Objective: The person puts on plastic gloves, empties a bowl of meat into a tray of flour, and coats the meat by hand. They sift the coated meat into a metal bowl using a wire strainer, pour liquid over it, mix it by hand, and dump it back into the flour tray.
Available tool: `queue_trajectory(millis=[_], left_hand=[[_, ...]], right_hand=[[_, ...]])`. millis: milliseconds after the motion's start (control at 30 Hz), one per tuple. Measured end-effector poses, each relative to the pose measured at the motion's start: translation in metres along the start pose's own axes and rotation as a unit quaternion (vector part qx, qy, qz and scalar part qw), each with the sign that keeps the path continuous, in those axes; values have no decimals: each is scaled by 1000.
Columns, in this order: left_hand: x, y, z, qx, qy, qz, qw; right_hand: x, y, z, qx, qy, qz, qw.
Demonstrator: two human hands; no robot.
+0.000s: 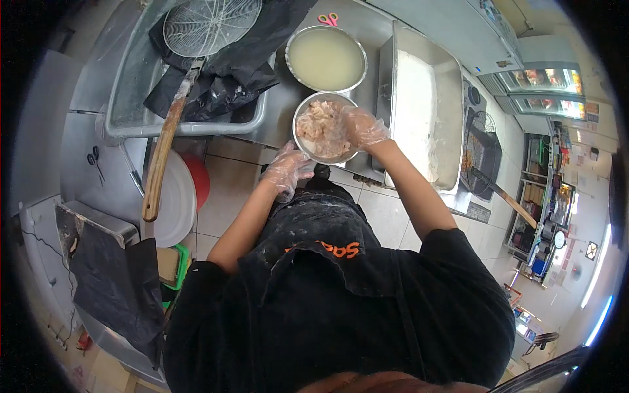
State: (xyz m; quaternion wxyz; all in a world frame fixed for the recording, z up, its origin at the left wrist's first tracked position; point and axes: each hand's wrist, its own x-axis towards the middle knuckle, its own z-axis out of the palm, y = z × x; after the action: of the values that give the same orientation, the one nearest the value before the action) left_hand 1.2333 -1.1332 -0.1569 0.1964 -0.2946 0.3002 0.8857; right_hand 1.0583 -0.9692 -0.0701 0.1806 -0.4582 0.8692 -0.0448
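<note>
A round metal bowl point(297, 139) holds pale pink pieces of raw meat point(322, 128). My right hand point(364, 128), in a clear plastic glove, reaches over the bowl's right rim, its curled fingers in the meat and partly hidden. At the lower left of the bowl is my left hand point(289, 171), also gloved, with its fingers stretched out beside the rim; whether it touches the metal I cannot tell. Just beyond sits a larger metal bowl point(362, 78) of cloudy, pale yellow liquid.
A deep steel tray point(449, 124) with white powder stands at right. A plastic tub point(118, 108) at left holds black sheeting point(226, 92) and a wire skimmer point(211, 29) with a wooden handle. Pink-handled scissors point(327, 19) lie behind the bowls; a fryer basket point(483, 154) is farther right.
</note>
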Motion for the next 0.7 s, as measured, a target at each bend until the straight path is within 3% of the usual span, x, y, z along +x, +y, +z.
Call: queue_trajectory(millis=[67,133,167,200,267,333,400,467,500,567,633,700], left_hand=[[-1,-3,-7,-5,13,-14,1000],[-6,0,-8,173,46,-22,984],[-29,21,8,261,12,-12,965],[-40,32,16,269,7,-13,963],[-55,49,25,466,17,-31,884],[-63,59,44,520,40,11,853],[-71,71,69,617,49,117,777],[-58,77,95,630,36,148,761],[-48,78,112,605,19,175,777],[-11,69,132,536,-33,257,803],[32,49,170,332,19,176,926],[87,37,196,372,84,177,907]], right_hand=[[4,13,31,-12,55,-32,998],[14,16,64,43,-7,75,996],[17,11,70,61,-25,113,991],[11,-6,67,52,54,103,992],[9,-29,62,42,141,108,983],[12,-40,58,43,53,186,980],[13,-44,46,63,7,215,975],[22,-31,50,84,-34,239,967],[33,-10,72,169,-88,203,960],[39,7,99,217,-82,171,958],[38,11,115,222,-51,158,961],[38,16,129,230,-21,146,962]])
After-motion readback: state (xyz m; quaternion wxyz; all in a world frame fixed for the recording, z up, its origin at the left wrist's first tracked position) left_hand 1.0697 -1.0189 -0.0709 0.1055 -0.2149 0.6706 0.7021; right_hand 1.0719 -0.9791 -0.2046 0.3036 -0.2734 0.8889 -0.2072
